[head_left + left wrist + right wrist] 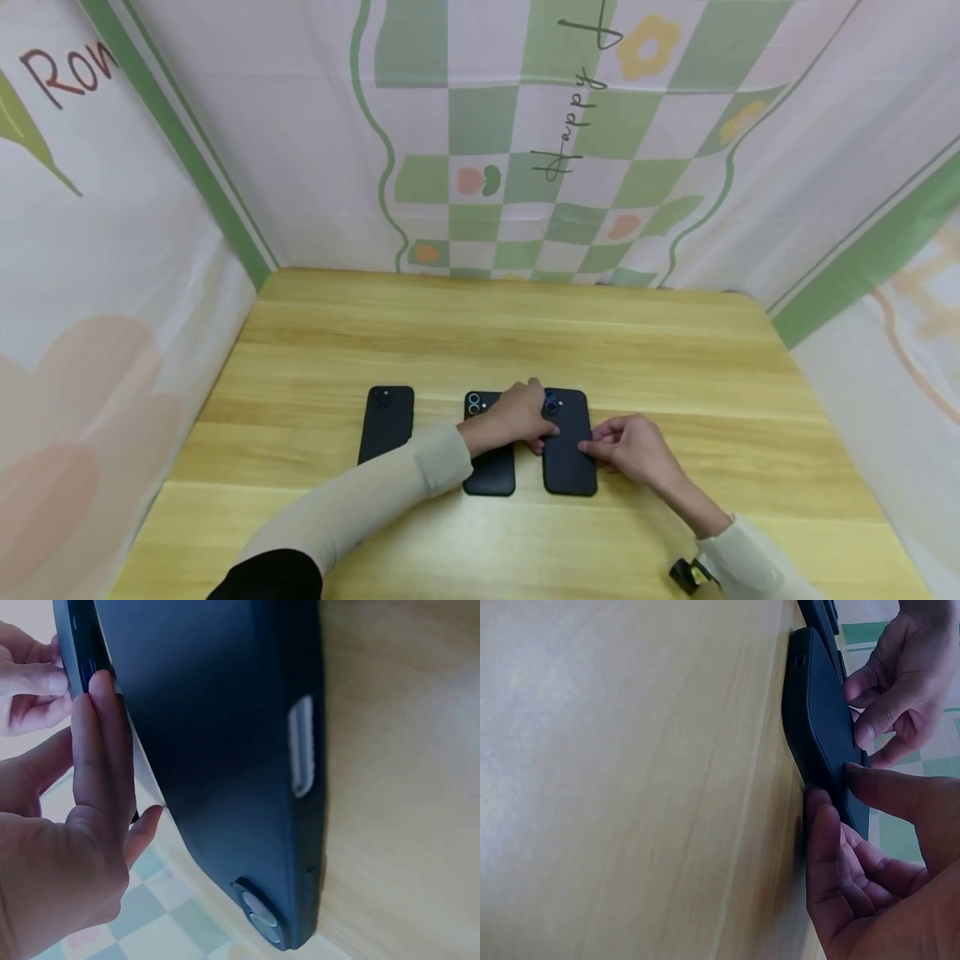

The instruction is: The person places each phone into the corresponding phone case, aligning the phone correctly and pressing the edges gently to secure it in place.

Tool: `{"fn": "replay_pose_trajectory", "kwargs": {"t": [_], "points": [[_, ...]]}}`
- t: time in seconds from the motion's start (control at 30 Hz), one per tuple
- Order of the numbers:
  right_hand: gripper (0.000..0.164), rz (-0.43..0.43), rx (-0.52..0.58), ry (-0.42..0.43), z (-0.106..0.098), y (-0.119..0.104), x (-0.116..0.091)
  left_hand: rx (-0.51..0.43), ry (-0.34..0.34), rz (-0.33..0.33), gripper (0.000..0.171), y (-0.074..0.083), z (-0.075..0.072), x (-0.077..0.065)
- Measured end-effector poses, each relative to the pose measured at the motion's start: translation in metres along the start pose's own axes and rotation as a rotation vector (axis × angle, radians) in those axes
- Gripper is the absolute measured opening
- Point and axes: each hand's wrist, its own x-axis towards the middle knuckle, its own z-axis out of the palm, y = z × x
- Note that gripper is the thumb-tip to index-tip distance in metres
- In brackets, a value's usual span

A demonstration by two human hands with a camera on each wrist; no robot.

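Note:
A black smartphone [569, 471] lies back up on the table, its camera lenses at the far end. My left hand [517, 414] reaches across the middle phone and holds this one's left edge, thumb on its back and fingers along its side. The right hand [877, 877] pinches the opposite edge, with the thumb on top and curled fingers low at the side. Directly under my left wrist is a second black phone [489, 482] with ringed lenses, partly covered by the arm. A third black phone [387, 421] lies further left, its near end hidden by the left sleeve.
All three phones lie on a wood-grain table [525, 333]. A small black object with a yellow-green part [684, 575] shows beside the right cuff. Printed fabric [480, 125] hangs behind the far edge and along both sides.

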Motion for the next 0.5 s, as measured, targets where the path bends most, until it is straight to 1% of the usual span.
{"fn": "replay_pose_trajectory", "kwargs": {"t": [0.1, 0.17, 0.33, 0.43, 0.5], "points": [[0.022, -0.004, -0.002, 0.001, 0.0010, -0.0001, 0.0004, 0.035, 0.007, -0.003, 0.067, 0.0011, 0.0006, -0.0017], [0.022, -0.005, -0.010, 0.004, 0.0014, -0.0001, 0.0001, 0.052, 0.010, -0.007, 0.069, 0.0017, 0.0010, -0.0018], [0.022, -0.020, -0.025, 0.014, 0.0012, 0.0017, -0.0012, 0.043, 0.010, 0.001, 0.076, -0.0002, 0.0020, -0.0012], [0.020, -0.027, -0.029, 0.018, 0.0007, 0.0031, -0.0013, 0.066, 0.019, 0.037, 0.069, -0.0015, 0.0015, -0.0037], [0.018, -0.034, -0.040, 0.013, 0.0005, 0.0034, -0.0013, 0.109, 0.037, 0.067, 0.057, -0.0035, 0.0005, -0.0067]]}}
